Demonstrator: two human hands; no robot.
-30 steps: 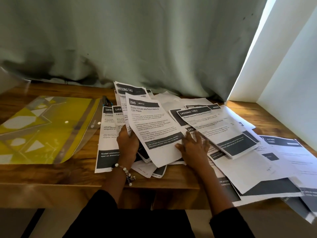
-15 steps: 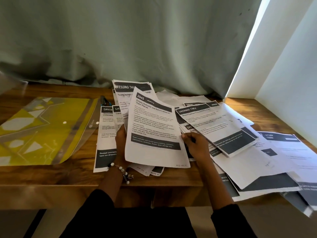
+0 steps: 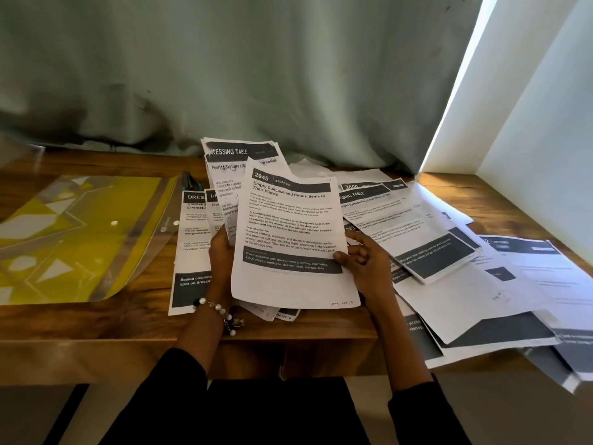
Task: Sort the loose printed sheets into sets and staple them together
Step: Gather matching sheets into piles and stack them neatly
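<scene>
Both hands hold a raised sheet (image 3: 290, 239) headed 2945: the left hand (image 3: 221, 261) grasps its left edge, the right hand (image 3: 364, 263) pinches its right edge.

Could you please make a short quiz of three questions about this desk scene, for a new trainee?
1. True or false: the sheet numbered 2945 lies flat on the desk.
2. Which heading is printed beside 2945? A) Kitchen B) Bedroom C) Bathroom
3. Fill in: the yellow plastic folder lies to the person's ____.

Key
1. False. The left hand and the right hand hold it raised, one at each side edge.
2. B
3. Left, apart from the loose sheets spread on the right.
</scene>
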